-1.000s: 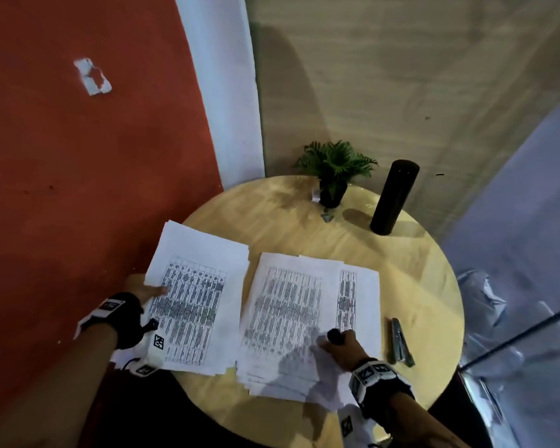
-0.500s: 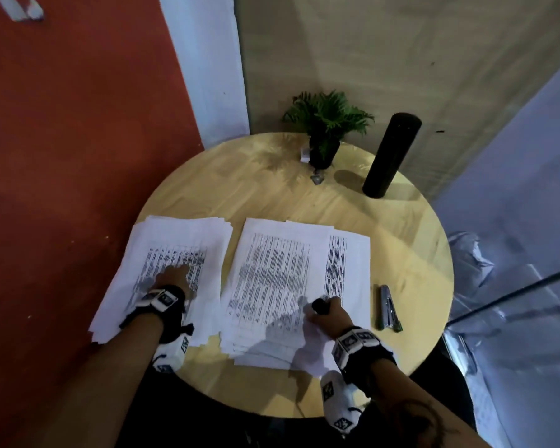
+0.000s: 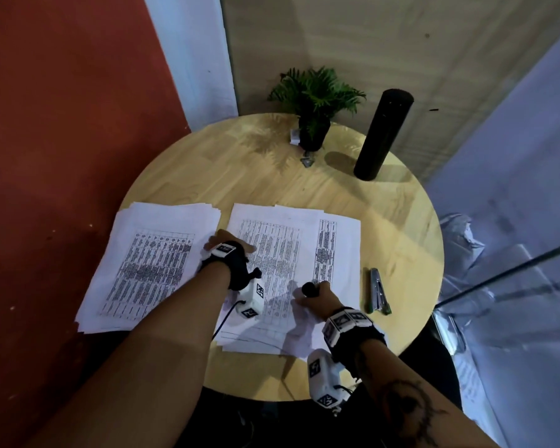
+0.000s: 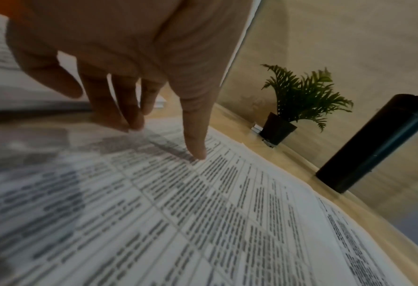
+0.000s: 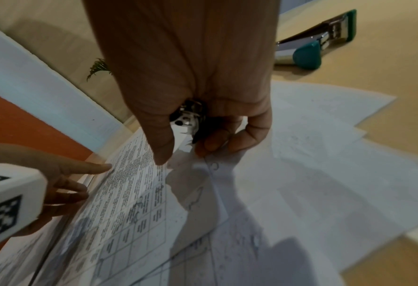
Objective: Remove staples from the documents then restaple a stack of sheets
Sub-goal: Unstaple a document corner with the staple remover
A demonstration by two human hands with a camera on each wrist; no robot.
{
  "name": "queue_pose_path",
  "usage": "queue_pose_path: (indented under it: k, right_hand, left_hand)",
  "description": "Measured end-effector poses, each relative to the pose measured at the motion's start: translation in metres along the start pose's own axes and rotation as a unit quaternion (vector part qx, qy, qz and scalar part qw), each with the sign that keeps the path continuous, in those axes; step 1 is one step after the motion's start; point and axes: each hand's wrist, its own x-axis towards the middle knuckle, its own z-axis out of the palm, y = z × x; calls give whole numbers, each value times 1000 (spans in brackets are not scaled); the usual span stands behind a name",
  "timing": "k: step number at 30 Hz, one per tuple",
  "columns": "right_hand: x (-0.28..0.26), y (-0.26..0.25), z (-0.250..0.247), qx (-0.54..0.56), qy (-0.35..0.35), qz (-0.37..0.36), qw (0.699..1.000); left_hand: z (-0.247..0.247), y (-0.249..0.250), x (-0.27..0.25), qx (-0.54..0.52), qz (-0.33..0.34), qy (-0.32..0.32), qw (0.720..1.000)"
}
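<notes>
Two stacks of printed sheets lie on a round wooden table. My left hand rests with straight fingers on the left edge of the right stack, beside the left stack. My right hand sits on the same stack's lower right part, its fingers curled round a small black and metal staple remover, which touches the paper. A silver stapler with green ends lies on the bare wood to the right of the sheets.
A potted fern and a tall black cylinder stand at the table's far edge, with a small metal object by the pot. A red wall is on the left, a glass panel on the right.
My left hand has moved right, from the left stack to the left edge of the right stack. The right hand has kept its place with the staple remover. The head view has tilted down.
</notes>
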Motion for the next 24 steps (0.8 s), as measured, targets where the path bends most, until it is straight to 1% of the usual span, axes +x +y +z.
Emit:
queue_pose_path:
  k: [1, 3, 6, 8, 9, 12, 14, 16, 17, 18, 20, 21, 22, 23, 24]
  right_hand:
    - [-1, 0, -1, -1, -1, -1, 1000]
    - [-2, -1, -2, -6, -5, -3, 1000]
    - [-3, -2, -3, -14, -15, -4, 1000]
    - [-4, -2, -3, -17, -14, -2, 1000]
    - [-4, -3, -3, -17, -12, -3, 1000]
    - [-4, -2, -3, -11, -12, -7, 1000]
    - [-3, -1, -2, -7, -12, -7, 1000]
    - [-3, 0, -2, -1, -9, -9, 1000]
    - [-3, 1, -2, 2, -8, -11, 1000]
    - [-3, 1, -2, 5, -9, -12, 1000]
    - [-2, 1, -2, 6, -12, -14, 1000]
    - [-1, 2, -2, 7, -12, -16, 1000]
    - [-1, 3, -3, 11, -13, -18, 1000]
    - [-1, 4, -2, 18, -16, -20, 1000]
    - [-1, 5, -2, 26, -19, -24, 999]
  left_hand:
    - [2, 0, -1, 21, -12, 2, 1000]
    - [4, -2, 1, 54, -16, 8, 998]
    - [4, -2, 2, 43, -8, 19, 999]
    - [4, -1, 8, -2, -10, 12, 1000]
    - [4, -1, 12, -41, -13, 7, 999]
    - [2, 0, 15, -179, 0, 20, 984]
    - [-1, 0, 14, -209, 21, 34, 977]
    - [-5, -2, 12, -216, 46, 33, 975]
    - [-5, -4, 14, -212, 53, 17, 976]
    - [-7, -7, 13, -203, 58, -13, 978]
    - [-13, -12, 10, -191, 39, -98, 976]
    - [-15, -15, 9, -192, 22, -123, 973]
    - [-16, -17, 4, -207, 8, -139, 968]
    - [-13, -20, 4, -221, -7, -141, 965]
    - [-9, -24, 3, -231, -6, -133, 964]
